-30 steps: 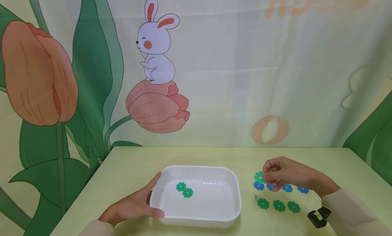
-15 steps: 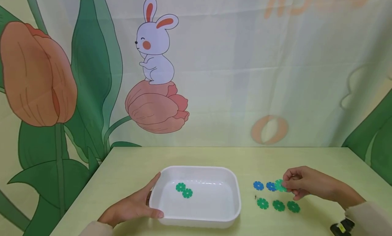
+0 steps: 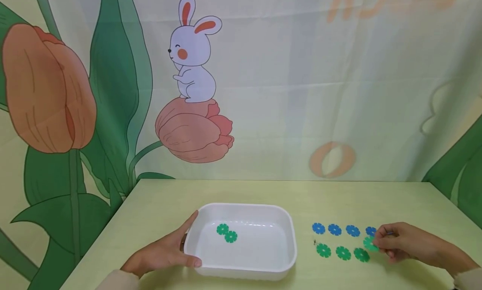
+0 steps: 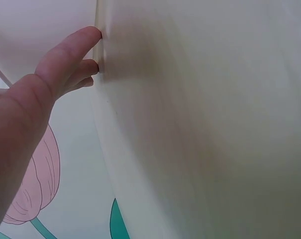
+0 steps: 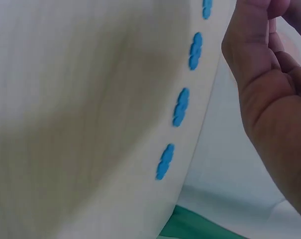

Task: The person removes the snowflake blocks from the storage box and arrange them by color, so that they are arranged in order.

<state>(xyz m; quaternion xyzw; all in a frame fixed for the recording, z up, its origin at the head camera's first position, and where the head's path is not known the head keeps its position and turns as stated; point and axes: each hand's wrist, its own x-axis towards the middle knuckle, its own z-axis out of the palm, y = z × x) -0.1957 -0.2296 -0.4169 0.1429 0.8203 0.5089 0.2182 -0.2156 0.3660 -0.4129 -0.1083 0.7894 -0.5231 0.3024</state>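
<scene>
In the head view my left hand holds the left end of a white rectangular tray, thumb at its near corner and index finger along the far left rim. Two green snowflake discs lie in the tray, one partly overlapping the other. My right hand pinches another green snowflake disc by its edge, close over the table at the right end of two rows. The front row has three green discs; the back row is blue snowflake discs. In the right wrist view the pinching fingertips are cut off.
A pale yellow-green table runs back to a printed cloth backdrop with tulips and a rabbit. A tiny dark speck lies left of the disc rows. The tray stands left of both rows.
My right hand has carried the pinched green disc rightward along the blue row, then nearer to the front row's right end. The left hand and tray have stayed put.
</scene>
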